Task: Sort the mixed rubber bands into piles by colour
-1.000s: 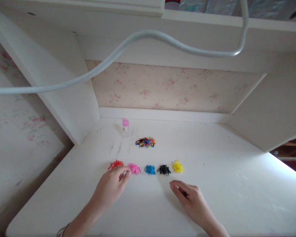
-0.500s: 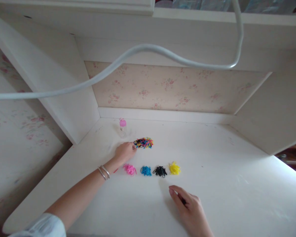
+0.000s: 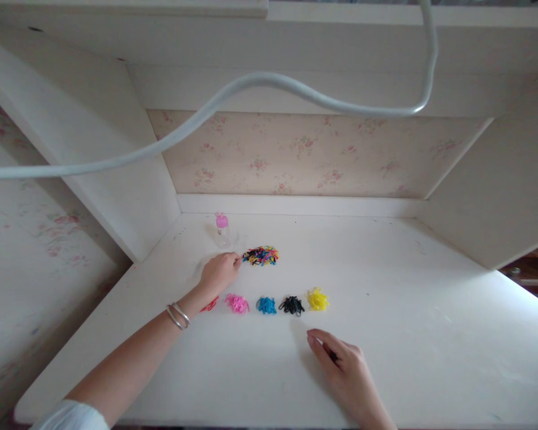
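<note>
From my remote seat I see my left hand (image 3: 220,270) reaching across the white worktop (image 3: 412,358), its fingers bunched narrow at the left edge of a mixed-colour heap of small bands (image 3: 262,256); I cannot tell whether they grip one. My right hand (image 3: 344,364) hovers nearer me, thumb and forefinger drawn together, contents hidden. Just beyond its fingers lie a black pile (image 3: 292,306) and a yellow pile (image 3: 318,299). A blue pile (image 3: 266,306), a pink pile (image 3: 237,303) and a red pile (image 3: 210,304) (half hidden by my wrist) sit nearer me than the left fingers. Sorting looks well along: five colours stand apart, the mixed heap is left.
</note>
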Available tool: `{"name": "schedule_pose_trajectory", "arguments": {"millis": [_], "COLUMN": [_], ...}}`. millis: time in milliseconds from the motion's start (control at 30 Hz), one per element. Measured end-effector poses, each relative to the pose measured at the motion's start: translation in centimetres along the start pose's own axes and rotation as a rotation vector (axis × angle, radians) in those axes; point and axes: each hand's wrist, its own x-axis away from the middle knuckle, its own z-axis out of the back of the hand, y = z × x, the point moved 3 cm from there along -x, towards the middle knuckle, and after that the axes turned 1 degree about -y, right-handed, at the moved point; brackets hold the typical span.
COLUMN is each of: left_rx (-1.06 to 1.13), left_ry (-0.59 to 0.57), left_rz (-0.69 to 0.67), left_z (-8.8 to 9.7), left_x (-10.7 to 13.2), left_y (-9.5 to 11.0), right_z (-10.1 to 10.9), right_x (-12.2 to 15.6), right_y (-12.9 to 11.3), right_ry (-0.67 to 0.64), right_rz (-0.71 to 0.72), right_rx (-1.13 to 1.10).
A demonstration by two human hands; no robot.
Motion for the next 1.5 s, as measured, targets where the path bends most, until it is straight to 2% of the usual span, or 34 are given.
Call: {"name": "schedule_pose_trajectory", "arguments": {"millis": [133, 233, 400, 500, 700, 1033, 1267, 1400, 1500], "left_rx": [0.001, 0.008, 0.006, 0.0, -0.012, -0.005, 0.035, 0.147, 0.279], "left_ry": [0.028, 0.037, 0.015, -0.006, -0.028, -0.035, 0.02, 0.119, 0.166], "left_rz": [-0.028, -0.076, -0.173, -0.212, -0.231, -0.242, -0.214, -0.14, -0.073], "left_z": [1.3, 1.5, 0.3, -0.8, -1.8, -1.7, 0.1, 1.0, 0.3], "left_x": [1.4, 3.3, 7.3, 8.9, 9.2, 9.2, 9.6, 11.2, 13.1], "left_y": [-0.1, 0.8, 3.6, 4.8, 5.2, 4.9, 3.4, 0.8, -1.8], "right_z": [0.0, 0.0, -0.1, -0.1, -0.1, 0.2, 0.2, 0.0, 0.3], "right_x": [0.0, 0.0, 0.1, 0.1, 0.0, 0.0, 0.0, 0.0, -0.6], "right_y": [-0.1, -0.1, 0.1, 0.1, 0.1, -0.4, -0.2, 0.0, -1.1], "right_ry": [-0.01, -0.004, 0.001, -0.007, 0.006, -0.017, -0.017, -0.002, -0.01], "right_rz": [-0.008, -0.006, -0.005, -0.005, 0.012, -0.006, -0.014, -0.022, 0.006], "right_rx": [0.004, -0.001, 0.016, 0.023, 0.017, 0.021, 0.007, 0.033, 0.063]}}
